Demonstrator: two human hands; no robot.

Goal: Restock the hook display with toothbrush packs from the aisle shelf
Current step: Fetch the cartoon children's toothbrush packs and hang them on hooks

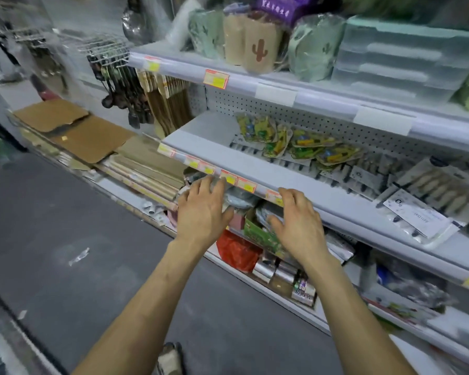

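Toothbrush packs lie loose on the middle shelf [217,155]: colourful yellow-green packs [303,144] near the pegboard back and black-and-white packs [417,209] to the right. My left hand [203,209] and my right hand [298,226] are stretched out side by side in front of the shelf's front edge, fingers spread and relaxed, holding nothing. Both hover over goods on the shelf below; whether they touch them is unclear. A hook display [168,93] with hanging utensils and wooden items is at the left end of the shelving.
The top shelf [255,85] carries cactus-print bags and clear plastic boxes [401,58]. The lower shelf holds a red bag [236,251], a green box [260,234] and silver rolls. Flattened cardboard [73,131] lies on the low shelf at left. Grey aisle floor stretches left.
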